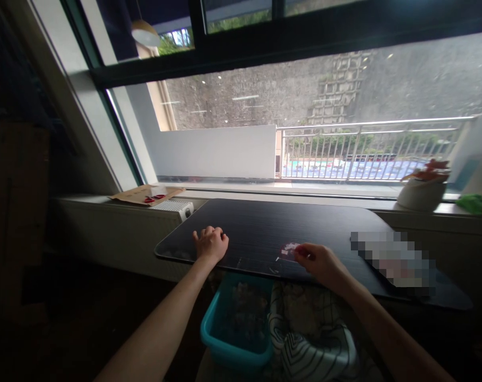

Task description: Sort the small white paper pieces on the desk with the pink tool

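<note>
My left hand (211, 245) rests palm down on the dark tabletop (260, 220) near its left end, its fingers slightly apart and bent, holding nothing I can see. Right of the table's middle, my right hand (319, 260) pinches the edge of a small clear bag (289, 249) with red marking and white bits in or on it. The bag lies against the tabletop. A few pale slivers show on the table just in front of it. Below the table edge stands a turquoise tub (221, 339) holding many small clear or pale pieces, blurred in shadow.
Striped patterned cloth (316, 350) lies beside the tub. A blurred-out flat item (396, 260) rests on the table's right. On the left ledge, red-handled scissors (154, 198) lie on cardboard (133, 194) above a radiator (173, 208). A white pot (420, 195) stands on the sill.
</note>
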Demonstrator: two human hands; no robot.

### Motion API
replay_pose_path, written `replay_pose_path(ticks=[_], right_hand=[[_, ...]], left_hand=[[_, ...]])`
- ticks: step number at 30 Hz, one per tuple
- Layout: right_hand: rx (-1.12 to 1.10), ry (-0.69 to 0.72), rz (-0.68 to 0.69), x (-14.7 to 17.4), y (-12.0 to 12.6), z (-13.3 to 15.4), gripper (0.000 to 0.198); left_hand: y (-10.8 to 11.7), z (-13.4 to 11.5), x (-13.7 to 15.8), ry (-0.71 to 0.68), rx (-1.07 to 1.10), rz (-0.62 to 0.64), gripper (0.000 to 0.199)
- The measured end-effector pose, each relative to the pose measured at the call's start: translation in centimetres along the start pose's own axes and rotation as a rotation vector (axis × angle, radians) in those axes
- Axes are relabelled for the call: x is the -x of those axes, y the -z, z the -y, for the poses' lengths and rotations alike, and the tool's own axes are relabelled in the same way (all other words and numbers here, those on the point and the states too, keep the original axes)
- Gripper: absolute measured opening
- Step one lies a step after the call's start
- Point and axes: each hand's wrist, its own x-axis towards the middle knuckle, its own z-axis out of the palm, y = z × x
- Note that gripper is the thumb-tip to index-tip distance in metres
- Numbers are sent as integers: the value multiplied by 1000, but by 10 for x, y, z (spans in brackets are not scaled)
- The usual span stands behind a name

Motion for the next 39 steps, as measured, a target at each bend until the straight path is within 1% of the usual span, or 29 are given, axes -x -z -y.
replay_pose_path(ticks=[3,5,8,10,14,15,18,19,21,26,29,32,37,39], right_hand=[[-28,36,59,8,-3,1,26],[-31,30,69,13,0,1,27],[51,-15,1,15,2,2,31],[89,-10,-24,14,1,4,32],[42,50,65,9,-2,4,30],[59,38,48,8,-1,4,30],[209,-38,-77,4,7,3,33],[259,-54,-96,3,10,2,33],[307,-52,-82,2,15,1,34],[198,39,48,5,21,-4,35],[169,51,45,4,24,-1,35],[192,66,42,1,26,6,34],[265,250,141,5,38,11,30],[278,293,164,9,44,10,30]], left_hand=[[0,0,1,2,0,-3,24],[0,0,1,0,-1,-3,25],[0,0,0,-6,-2,-2,25],[1,0,0,-7,-1,-2,25],[1,0,1,-3,2,-4,25],[1,0,1,-1,2,-5,25],[2,-1,1,-1,6,3,25],[2,-1,0,0,8,7,25],[2,-1,-1,3,10,12,25],[3,-1,0,2,6,17,25],[4,-1,1,0,2,20,26],[4,-1,1,2,2,20,26],[6,-2,1,-3,6,25,26],[6,-2,1,-7,6,25,26]])
